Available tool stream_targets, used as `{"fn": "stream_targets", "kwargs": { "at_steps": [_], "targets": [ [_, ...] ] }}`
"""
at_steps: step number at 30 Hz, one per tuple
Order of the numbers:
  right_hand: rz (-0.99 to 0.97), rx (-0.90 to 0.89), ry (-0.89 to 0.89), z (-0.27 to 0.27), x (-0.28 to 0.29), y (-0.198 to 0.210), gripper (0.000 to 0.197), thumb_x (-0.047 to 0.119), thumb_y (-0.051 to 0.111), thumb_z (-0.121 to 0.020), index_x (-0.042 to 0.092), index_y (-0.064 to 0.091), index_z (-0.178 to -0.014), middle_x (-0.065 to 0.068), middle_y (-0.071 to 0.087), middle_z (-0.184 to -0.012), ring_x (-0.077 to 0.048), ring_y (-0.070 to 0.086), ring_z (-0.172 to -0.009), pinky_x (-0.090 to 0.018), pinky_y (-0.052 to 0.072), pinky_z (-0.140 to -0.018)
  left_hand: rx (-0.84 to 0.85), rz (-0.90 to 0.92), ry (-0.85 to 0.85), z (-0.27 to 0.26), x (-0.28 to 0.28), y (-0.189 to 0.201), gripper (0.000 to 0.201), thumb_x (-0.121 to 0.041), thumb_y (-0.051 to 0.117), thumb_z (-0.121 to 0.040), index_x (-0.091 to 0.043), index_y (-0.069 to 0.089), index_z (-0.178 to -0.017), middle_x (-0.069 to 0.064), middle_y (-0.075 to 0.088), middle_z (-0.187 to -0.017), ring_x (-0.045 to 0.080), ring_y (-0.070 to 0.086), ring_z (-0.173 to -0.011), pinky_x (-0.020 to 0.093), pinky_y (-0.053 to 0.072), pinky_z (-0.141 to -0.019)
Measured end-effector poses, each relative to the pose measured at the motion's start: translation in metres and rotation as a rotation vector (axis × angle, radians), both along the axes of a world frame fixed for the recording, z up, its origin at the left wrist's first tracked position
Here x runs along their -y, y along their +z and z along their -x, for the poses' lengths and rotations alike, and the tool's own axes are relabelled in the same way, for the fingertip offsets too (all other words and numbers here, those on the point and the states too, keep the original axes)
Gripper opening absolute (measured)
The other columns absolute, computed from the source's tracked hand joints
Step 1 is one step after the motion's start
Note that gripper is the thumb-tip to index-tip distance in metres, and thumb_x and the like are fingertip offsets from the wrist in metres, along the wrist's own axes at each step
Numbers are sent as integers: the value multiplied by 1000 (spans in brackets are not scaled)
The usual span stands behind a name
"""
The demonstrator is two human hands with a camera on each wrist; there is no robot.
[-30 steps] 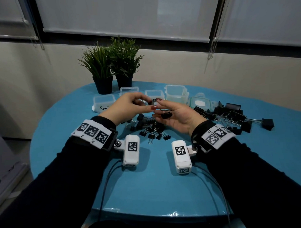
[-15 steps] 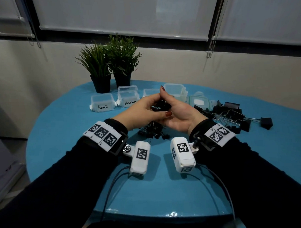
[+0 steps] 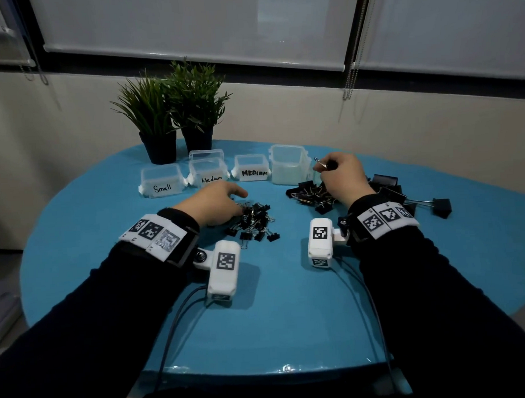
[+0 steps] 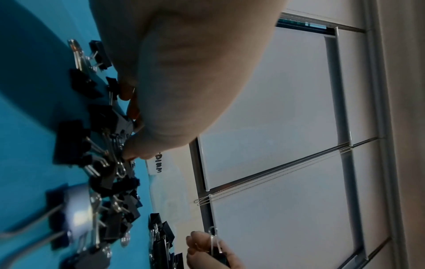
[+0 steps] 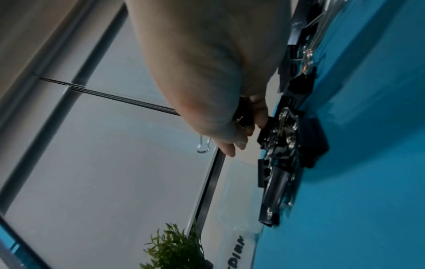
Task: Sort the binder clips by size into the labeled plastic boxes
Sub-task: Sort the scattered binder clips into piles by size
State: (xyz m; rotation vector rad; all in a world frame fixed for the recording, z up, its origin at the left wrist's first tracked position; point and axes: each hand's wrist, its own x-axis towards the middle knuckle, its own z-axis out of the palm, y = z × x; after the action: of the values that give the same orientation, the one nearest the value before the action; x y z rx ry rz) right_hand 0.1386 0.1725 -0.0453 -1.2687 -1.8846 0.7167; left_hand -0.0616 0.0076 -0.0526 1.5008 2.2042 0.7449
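Several small black binder clips (image 3: 256, 221) lie in a pile at the table's centre. My left hand (image 3: 239, 201) lies over the pile's left side with fingers curled down; its fingertips (image 4: 130, 154) touch the clips, but any hold on one is hidden. My right hand (image 3: 328, 166) pinches a black binder clip (image 5: 243, 116) with its wire handle (image 3: 321, 164) sticking out, just right of the tall unlabelled box (image 3: 290, 165). Below that hand lies a pile of medium clips (image 3: 310, 194). The boxes labelled Small (image 3: 162, 184), Medium (image 3: 208, 174) and MEDIUM (image 3: 251, 169) stand in a row at the back.
Large binder clips (image 3: 404, 194) lie in a heap at the right, one (image 3: 441, 206) apart from it. Two potted plants (image 3: 175, 118) stand behind the boxes. The round blue table (image 3: 289, 317) ends close to my body.
My hands were joined above the small clips; now they have parted. The left hand dropped onto the small pile, and the right hand moved right and back with a clip.
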Motion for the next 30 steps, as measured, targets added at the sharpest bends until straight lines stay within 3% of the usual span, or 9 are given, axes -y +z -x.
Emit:
{"fn": "stream_targets", "kwargs": {
  "at_steps": [4, 6, 9, 13, 15, 17, 19, 24, 30],
  "targets": [
    [-4, 123, 28, -2, -4, -6, 34, -6, 61, -84, 26, 69, -83, -2, 69, -104, -22, 64, -95, -24, 47, -78, -7, 16, 1, 1, -2, -2, 45, -6, 59, -95, -27, 61, -135, 6, 59, -138, 23, 58, -120, 29, 47, -99],
    [17, 154, 45, -2, -4, -6, 28, -2, 71, -81, 23, 72, -94, -5, 65, -112, -23, 62, -99, -26, 48, -83, -1, 7, 6, 2, -2, -2, 47, -2, 57, -94, -27, 61, -134, 5, 59, -137, 22, 58, -120, 29, 47, -99],
    [53, 170, 67, -3, -2, -4, 41, -1, 76, -79, 19, 71, -114, -6, 61, -123, -20, 57, -102, -25, 43, -83, 11, -15, 34, 4, -4, -3, 45, -5, 62, -94, -23, 60, -135, 5, 60, -137, 24, 58, -120, 30, 49, -97],
    [84, 128, 72, -1, 3, 0, 56, -1, 77, -74, 24, 67, -123, -6, 56, -136, -24, 56, -116, -26, 44, -88, -14, -24, 106, 11, -7, -6, 42, -17, 72, -91, -21, 62, -131, 0, 62, -134, 24, 61, -114, 40, 51, -99],
    [68, 113, 58, 2, 8, 2, 58, 9, 81, -68, 32, 66, -119, -6, 55, -132, -29, 55, -117, -35, 51, -94, 9, -42, 121, 13, -8, -7, 42, -17, 75, -88, -20, 63, -128, 0, 65, -125, 21, 63, -104, 36, 53, -92],
    [-7, 118, 72, 5, 14, 5, 58, 15, 84, -67, 32, 66, -119, -6, 52, -131, -30, 47, -127, -43, 46, -104, 40, -72, 116, 14, -9, -7, 39, -12, 75, -88, -19, 65, -125, 0, 64, -112, 18, 61, -92, 26, 51, -73],
    [-101, 68, 99, 8, 20, 9, 49, 17, 82, -71, 27, 68, -117, -5, 51, -133, -26, 43, -130, -38, 40, -108, 54, -105, 106, 13, -8, -7, 37, -7, 75, -87, -17, 67, -122, 0, 63, -107, 16, 60, -89, 23, 47, -67],
    [3, -212, 306, 26, 42, 11, 26, 16, 83, -77, 18, 73, -101, -4, 69, -106, -16, 64, -103, -27, 52, -84, 141, -294, 59, 10, -7, -4, 39, -10, 78, -85, -21, 66, -120, -5, 69, -113, 18, 66, -98, 28, 53, -81],
    [469, -331, 591, 38, 61, 2, 36, 21, 73, -90, 8, 59, -120, -16, 74, -103, -25, 72, -78, -30, 55, -60, 214, -532, -155, -4, -4, 3, 44, -17, 82, -81, -26, 63, -120, -13, 71, -111, 3, 64, -105, 15, 49, -89]
  ]
}}
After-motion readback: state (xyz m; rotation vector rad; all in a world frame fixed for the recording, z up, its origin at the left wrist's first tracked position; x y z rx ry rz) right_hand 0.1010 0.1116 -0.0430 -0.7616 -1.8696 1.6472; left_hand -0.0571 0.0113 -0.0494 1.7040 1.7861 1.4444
